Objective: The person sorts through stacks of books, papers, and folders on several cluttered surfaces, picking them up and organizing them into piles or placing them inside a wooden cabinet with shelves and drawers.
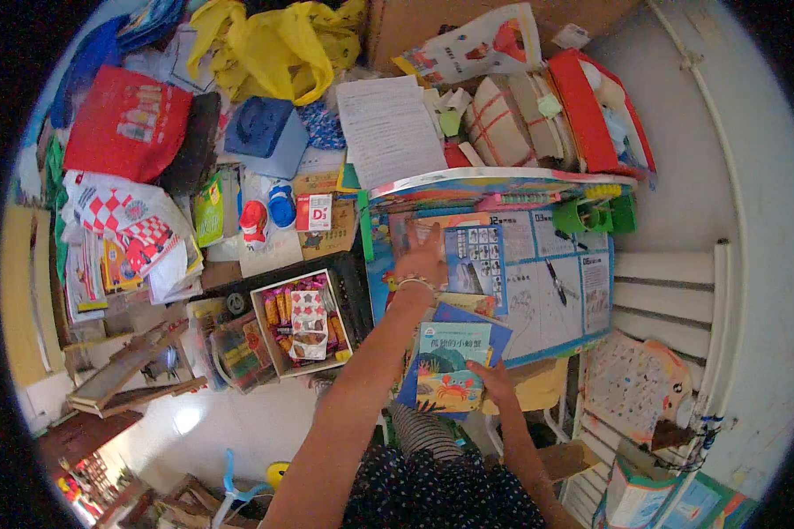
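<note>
My left hand (421, 254), with a beaded bracelet at its wrist, reaches over the left part of a child's desk, its fingers spread on or just above booklets there; contact is hard to tell. Just right of it lies a blue printed booklet (475, 261). My right hand (493, 380) grips a small stack of picture books near my lap, the thumb on the top one. That top picture book (451, 360) shows a red crab on a teal and sand cover, with blue books beneath it. A black pen (556, 281) rests on the printed desk mat (532, 297).
A box of wrapped snacks (341, 317) stands left of the desk. Behind the desk's raised edge are written sheets (390, 125) and a red box (585, 112). Green pen holders (582, 215) sit at the back right. A white slatted bed rail (665, 287) runs along the right.
</note>
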Demonstrator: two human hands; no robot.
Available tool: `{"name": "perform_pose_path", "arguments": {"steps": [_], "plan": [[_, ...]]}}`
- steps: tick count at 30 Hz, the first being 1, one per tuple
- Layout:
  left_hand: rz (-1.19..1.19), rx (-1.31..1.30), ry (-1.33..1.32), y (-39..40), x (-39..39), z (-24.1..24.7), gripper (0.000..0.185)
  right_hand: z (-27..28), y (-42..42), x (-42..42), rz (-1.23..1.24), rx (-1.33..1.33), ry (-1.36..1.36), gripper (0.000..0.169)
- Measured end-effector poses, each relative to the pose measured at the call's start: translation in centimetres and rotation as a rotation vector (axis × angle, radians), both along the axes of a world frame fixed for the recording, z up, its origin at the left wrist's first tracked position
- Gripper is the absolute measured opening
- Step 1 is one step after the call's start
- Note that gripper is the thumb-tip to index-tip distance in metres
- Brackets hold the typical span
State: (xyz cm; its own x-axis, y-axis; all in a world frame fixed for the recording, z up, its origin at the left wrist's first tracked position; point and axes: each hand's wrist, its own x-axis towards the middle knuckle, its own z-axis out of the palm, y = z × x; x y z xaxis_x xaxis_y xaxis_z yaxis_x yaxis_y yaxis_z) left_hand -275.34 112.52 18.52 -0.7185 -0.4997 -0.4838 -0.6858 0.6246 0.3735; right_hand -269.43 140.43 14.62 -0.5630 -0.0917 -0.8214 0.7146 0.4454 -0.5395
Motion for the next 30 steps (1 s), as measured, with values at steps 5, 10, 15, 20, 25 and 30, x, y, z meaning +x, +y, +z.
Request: {"name": "perform_pose_path", "arguments": {"steps": [5,10,15,20,25,30], "plan": [[-0.033,-0.176,-0.004,-2.2,2.1,-0.9,0.068,1.0,0.3,-0.6,0.077,-0.192,0.060,0.076],[-0.121,-0.316,-0.148,-2.6,1.4,-2.3,0.054,-2.2,1.5,-0.1,0.070,-0.126,0.022,0.080],[-0.304,-0.654,0.247,-0.7,1.8,-3.1,0.046,-5.0,6.9,2.0,0.004,-0.191,-0.049,0.069],[-0.181,-0.079,0.355,2.3,3.4,-5.6,0.039,2.1,7.9,2.9,-0.179,-0.267,0.002,0.055],[0.244,0.152,0.154,6.8,-0.5,-8.3,0.038,0.9,11.8,5.2,-0.398,-0.205,-0.027,0.053],[0.390,0.232,0.096,9.0,-2.5,-8.1,0.038,-1.7,13.0,6.7,-0.424,-0.133,-0.028,0.047]]}}
